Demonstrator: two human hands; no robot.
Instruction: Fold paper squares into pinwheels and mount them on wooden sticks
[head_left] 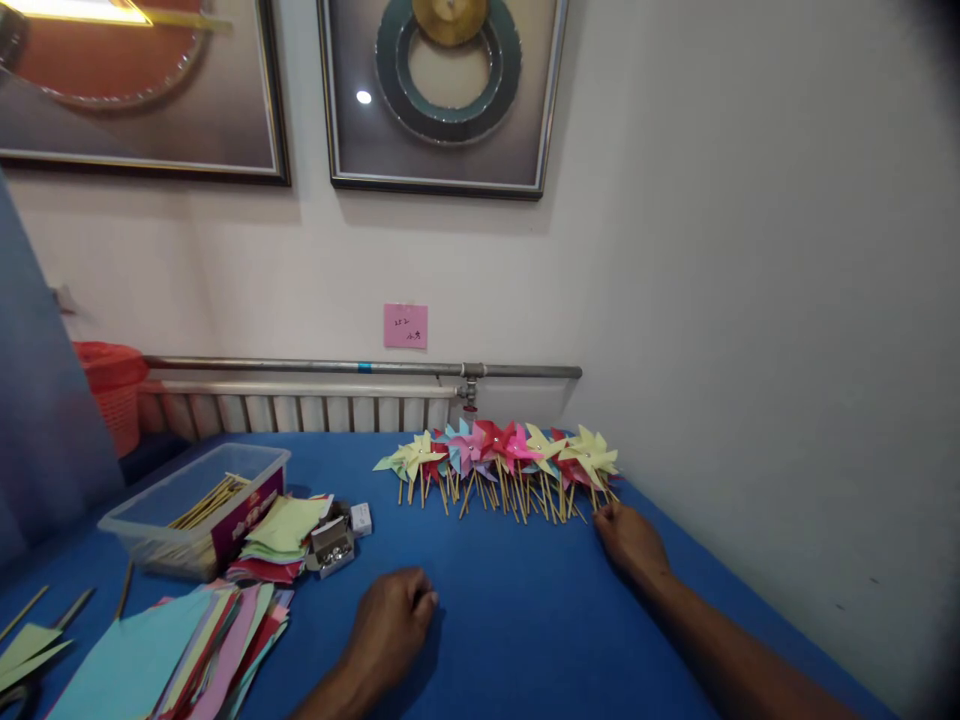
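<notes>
A row of paper pinwheels (502,455) on wooden sticks lies along the far edge of the blue table (510,600), in yellow, pink, red and light blue. My right hand (630,540) reaches to the right end of the row, fingers closed at the stick of the last yellow pinwheel (592,455). My left hand (390,620) rests on the cloth in the middle, fingers curled into a loose fist; nothing shows in it.
A clear plastic tub (187,510) of wooden sticks stands at the left. Stacks of coloured paper (187,640) lie by it, with a small open box of pins (332,550). A radiator and pipe (360,368) run behind; the wall is close on the right.
</notes>
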